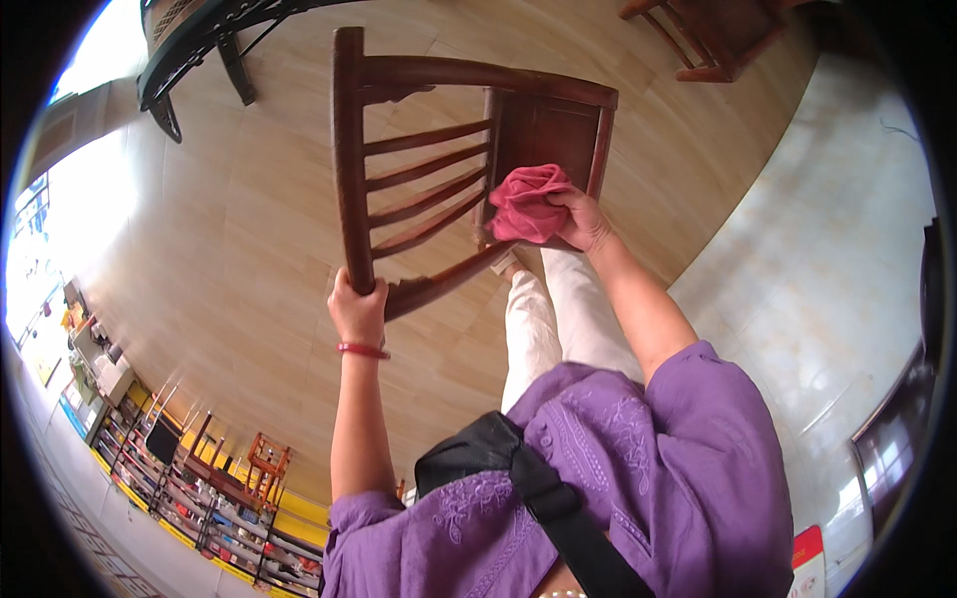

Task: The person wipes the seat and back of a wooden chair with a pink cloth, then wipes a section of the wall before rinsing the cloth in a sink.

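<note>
A dark red-brown wooden chair (350, 157) is before me, seen from above with its slatted back toward the left. My left hand (360, 308) is wrapped around the near end of the backrest's top rail. Several curved slats (430, 176) run from that rail toward the seat. In my right hand (583, 217) is a crumpled pinkish-red cloth (531, 202). It lies over the near part of the wooden seat (549, 134), by the foot of the backrest. The cloth hides part of the seat and frame, and the chair's legs are mostly out of sight.
Tan tiled floor (247, 224) surrounds the chair. Another wooden chair (718, 37) stands at the far right, and dark furniture with legs (217, 52) at the far left. Shelves with many goods (217, 516) and a small wooden stool (267, 467) are at the lower left.
</note>
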Available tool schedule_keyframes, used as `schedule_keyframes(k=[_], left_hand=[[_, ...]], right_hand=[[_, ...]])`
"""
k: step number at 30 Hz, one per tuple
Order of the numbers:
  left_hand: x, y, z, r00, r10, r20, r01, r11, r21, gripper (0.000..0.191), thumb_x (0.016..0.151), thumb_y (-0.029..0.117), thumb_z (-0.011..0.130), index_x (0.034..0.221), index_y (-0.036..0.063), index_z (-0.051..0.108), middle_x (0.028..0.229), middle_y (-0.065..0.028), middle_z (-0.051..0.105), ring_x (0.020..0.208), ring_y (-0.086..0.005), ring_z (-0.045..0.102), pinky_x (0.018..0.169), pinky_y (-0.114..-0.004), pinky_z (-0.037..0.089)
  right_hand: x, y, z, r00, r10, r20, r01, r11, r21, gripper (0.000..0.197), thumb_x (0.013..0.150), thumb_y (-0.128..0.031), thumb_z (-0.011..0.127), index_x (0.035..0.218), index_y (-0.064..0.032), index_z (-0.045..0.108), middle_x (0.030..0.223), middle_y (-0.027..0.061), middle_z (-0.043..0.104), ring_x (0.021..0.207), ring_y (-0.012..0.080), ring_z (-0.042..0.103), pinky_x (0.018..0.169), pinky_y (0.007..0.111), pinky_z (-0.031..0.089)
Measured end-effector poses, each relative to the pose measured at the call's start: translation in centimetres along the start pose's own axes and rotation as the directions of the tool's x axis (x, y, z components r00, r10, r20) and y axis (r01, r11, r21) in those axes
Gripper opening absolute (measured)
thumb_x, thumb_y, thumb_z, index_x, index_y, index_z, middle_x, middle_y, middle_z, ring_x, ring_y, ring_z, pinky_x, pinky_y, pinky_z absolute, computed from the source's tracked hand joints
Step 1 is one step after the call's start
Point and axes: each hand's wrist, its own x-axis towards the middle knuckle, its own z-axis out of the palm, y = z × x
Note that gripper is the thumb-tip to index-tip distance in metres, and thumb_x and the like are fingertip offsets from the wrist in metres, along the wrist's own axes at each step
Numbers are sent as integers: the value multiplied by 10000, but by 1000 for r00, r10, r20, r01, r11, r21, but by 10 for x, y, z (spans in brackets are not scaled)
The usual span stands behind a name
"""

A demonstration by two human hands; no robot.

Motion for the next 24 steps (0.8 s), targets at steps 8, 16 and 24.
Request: schedule_keyframes(k=[8, 16, 24], left_hand=[[-9, 10, -1, 990, -140, 5, 134, 954, 269, 333, 734, 316, 644, 957, 96, 533, 812, -148, 644, 767, -360, 620, 690, -446, 494], [-116, -12, -16, 923, 336, -185, -336, 941, 35, 554, 713, 174, 721, 1181, 30, 462, 1130, -181, 539, 1047, -349, 518, 888, -408, 438], [-249, -37, -19, 768, 335, 546, 244, 635, -733, 331, 873, 261, 630, 1102, 26, 589, 985, -37, 626, 931, -130, 572, 828, -288, 468]], right_hand=[[-49, -2, 135, 952, -162, 258, 180, 983, -45, 371, 966, -329, 351, 1115, -36, 525, 954, 64, 619, 841, 190, 602, 762, 326, 523], [-64, 5, 207, 872, -245, 423, 473, 644, -602, 480, 950, -454, 349, 1208, -76, 497, 1118, 78, 584, 975, 242, 584, 827, 396, 508], [-77, 67, 265, 621, 46, 782, 770, -221, -598, 212, 849, -225, 580, 1015, -93, 563, 908, 59, 620, 830, 207, 604, 648, 362, 510]])
